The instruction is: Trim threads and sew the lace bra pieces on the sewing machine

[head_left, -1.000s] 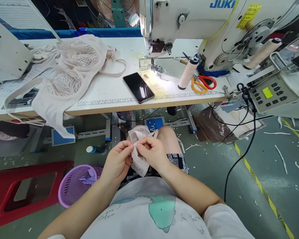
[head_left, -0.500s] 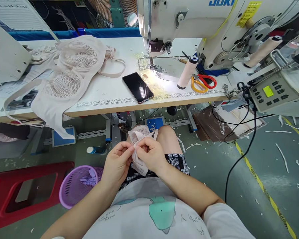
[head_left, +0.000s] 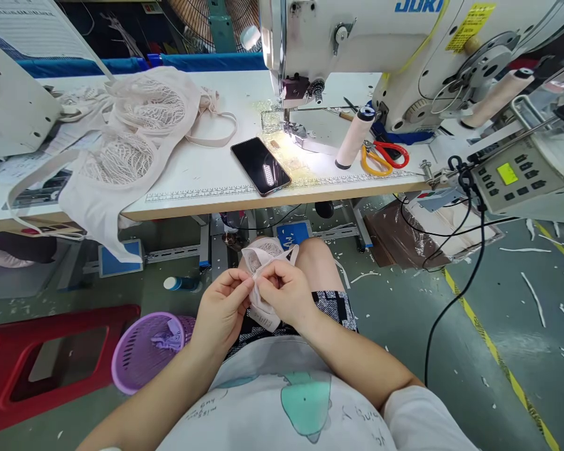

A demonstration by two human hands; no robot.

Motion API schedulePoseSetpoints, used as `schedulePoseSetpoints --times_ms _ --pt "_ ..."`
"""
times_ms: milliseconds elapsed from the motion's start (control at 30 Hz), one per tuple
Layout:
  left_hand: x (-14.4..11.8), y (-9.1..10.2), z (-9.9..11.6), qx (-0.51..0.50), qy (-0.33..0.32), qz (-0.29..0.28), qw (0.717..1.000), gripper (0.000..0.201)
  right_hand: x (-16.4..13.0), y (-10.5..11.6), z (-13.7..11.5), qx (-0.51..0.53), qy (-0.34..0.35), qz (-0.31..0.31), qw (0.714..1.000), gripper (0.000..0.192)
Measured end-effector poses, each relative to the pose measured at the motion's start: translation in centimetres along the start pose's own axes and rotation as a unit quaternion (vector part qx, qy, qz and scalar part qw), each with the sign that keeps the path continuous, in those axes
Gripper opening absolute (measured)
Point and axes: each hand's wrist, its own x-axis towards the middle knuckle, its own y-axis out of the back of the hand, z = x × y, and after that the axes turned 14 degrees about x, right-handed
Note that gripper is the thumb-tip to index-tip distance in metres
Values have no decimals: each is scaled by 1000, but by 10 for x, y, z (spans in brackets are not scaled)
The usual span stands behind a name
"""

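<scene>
Over my lap, a pale pink lace bra [head_left: 263, 250] is pinched between my two hands. My left hand [head_left: 223, 304] is closed, thumb and forefinger gripping its edge. Close beside it, my right hand [head_left: 284, 291] is closed on the same bra, fingertips nearly touching those of the left. A white label [head_left: 264, 319] hangs below the fingers. The exact spot being pinched is mostly hidden by the fingertips. Another pale bra [head_left: 122, 156] with lace cups lies on the table's left side, one wing hanging over the front edge.
The sewing machine [head_left: 329, 44] stands on the white table [head_left: 192, 181]. On the table are a phone [head_left: 261, 165], a thread cone [head_left: 355, 138] and scissors [head_left: 385, 156]. A purple basket [head_left: 122, 357] and red stool [head_left: 75, 319] are at lower left. A black cable [head_left: 444, 307] hangs at right.
</scene>
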Motion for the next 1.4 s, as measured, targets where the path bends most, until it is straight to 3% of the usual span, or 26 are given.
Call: schedulePoseSetpoints --times_ms 667,867,967,1067,1200,1400 --pt "0 -1 1 -16 -4 0 1000 38 0 2 4 -2 -2 4 1000 9" --pt "1 2 5 -24 14 -8 1000 39 -7 11 -2 18 65 -59 996 8" --pt "2 5 8 -24 20 -22 999 39 -7 16 -4 10 107 -64 992 7" --pt "2 5 12 -8 39 -43 998 39 0 20 -2 7 112 -13 994 8" --pt "6 -1 16 27 87 -91 992 38 14 26 -1 99 83 32 991 11" --pt "19 -21 21 33 55 -157 985 31 20 33 -10 168 30 -13 985 18"
